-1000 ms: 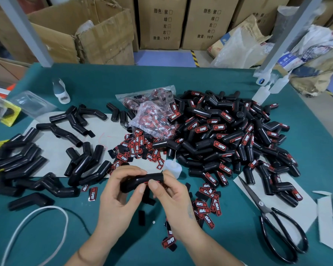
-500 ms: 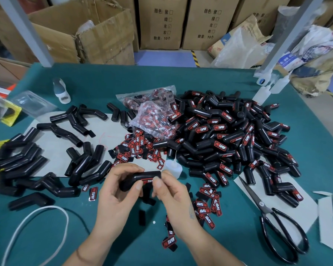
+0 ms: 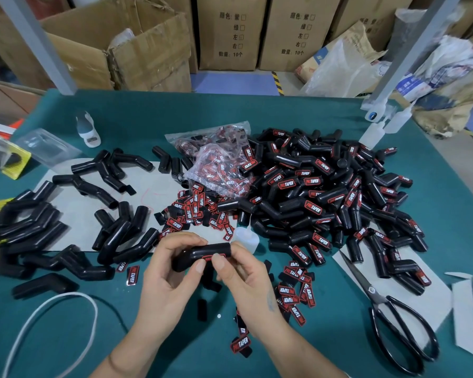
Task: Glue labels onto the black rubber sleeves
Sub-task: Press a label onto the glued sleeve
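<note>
Both hands hold one bent black rubber sleeve [image 3: 202,253] above the green table [image 3: 175,350]. My left hand [image 3: 170,276] wraps its left end, thumb on the underside. My right hand [image 3: 246,279] pinches its right part, thumb pressing a red label [image 3: 210,258] on the sleeve's lower face. Plain sleeves [image 3: 38,227] lie at the left. A big heap of labelled sleeves [image 3: 325,197] fills the right. Loose red-and-black labels [image 3: 191,208] lie scattered behind the hands, and more of these labels [image 3: 295,293] sit to the right. A small white glue bottle [image 3: 246,238] stands just behind my right hand.
Black scissors [image 3: 388,317] lie at the right front on grey card. A clear bag of labels [image 3: 219,165] sits mid-table. A white cord loop [image 3: 66,317] lies front left. Two white bottles [image 3: 380,129] stand by a metal post at the back right; cardboard boxes [image 3: 126,50] stand beyond the table.
The sleeve has been turned slightly in my hands and both thumbs have shifted along its underside onto the label. Nothing on the table has moved.
</note>
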`<state>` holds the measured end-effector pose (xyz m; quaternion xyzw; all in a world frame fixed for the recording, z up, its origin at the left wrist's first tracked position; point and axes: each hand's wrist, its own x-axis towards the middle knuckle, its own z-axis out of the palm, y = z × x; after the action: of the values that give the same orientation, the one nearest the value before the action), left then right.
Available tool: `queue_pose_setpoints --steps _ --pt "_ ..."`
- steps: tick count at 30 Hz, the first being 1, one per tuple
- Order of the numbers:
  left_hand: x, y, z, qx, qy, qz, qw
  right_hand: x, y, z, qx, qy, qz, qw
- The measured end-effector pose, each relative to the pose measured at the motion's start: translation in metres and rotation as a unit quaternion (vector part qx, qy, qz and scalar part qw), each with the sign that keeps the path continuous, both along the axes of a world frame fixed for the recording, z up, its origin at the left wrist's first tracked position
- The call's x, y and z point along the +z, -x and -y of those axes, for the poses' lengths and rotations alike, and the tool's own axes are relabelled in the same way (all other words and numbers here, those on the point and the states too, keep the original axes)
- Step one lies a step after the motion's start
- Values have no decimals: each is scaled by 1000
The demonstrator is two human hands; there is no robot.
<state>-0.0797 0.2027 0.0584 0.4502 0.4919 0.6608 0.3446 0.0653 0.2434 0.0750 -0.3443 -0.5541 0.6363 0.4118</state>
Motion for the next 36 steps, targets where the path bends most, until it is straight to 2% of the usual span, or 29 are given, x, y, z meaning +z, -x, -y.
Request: queue_pose_setpoints --steps 4,17,27,32,36 --pt "1 1 -1 -13 16 -18 1000 -3 1 0 0 -2 10 1000" --pt "-4 7 -3 -2 75 21 997 -7 2 -2 2 -25 63 998" --pt "-2 8 -3 -7 70 22 997 -2 -1 -5 13 -25 69 997" --pt "1 14 -4 -66 76 -8 995 -6 -2 -7 17 -38 94 995" --pt "3 17 -5 -117 121 -80 982 -7 -1 -6 29 -68 126 989"
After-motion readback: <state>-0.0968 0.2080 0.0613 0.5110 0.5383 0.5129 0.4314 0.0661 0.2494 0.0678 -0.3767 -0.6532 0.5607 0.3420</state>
